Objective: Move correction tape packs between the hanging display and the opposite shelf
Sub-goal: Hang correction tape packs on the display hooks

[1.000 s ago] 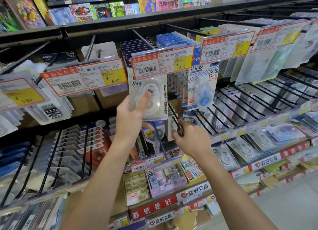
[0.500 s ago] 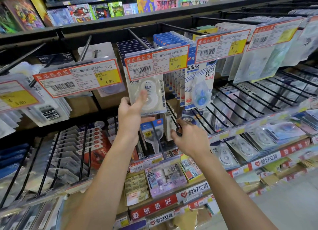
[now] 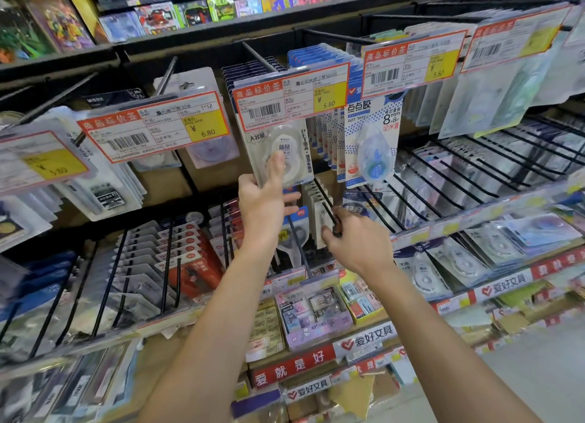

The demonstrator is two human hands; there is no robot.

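My two arms reach out in front of me. My right hand [image 3: 357, 242] is low, and its fingers pinch the dark tip of a black peg [image 3: 330, 215] on the lower row. It has stayed on that tip the whole last second. My left hand [image 3: 262, 201] is a bit higher. It holds the bottom of a white correction tape pack [image 3: 286, 152], with my thumb flat on the front and my other fingers behind it. A second ago my thumb lay over the round tape wheel. Now it is lower on the pack, and the pack looks a little more tipped to one side.

The pack still sits up under the red and yellow price tag [image 3: 291, 98] marked 5.80. I cannot see if its hole is on the hook or off it, because the tag hides the top. I think I am still working it loose, or sliding it on, so this step is not done.

Just to the right hangs a blue dot tape pack [image 3: 372, 144]. More packs hang in rows behind, and on the left is another price tag [image 3: 155, 126] marked 6.80. Farther up, on the top shelf [image 3: 190, 33], stand bright boxes with pictures on them.
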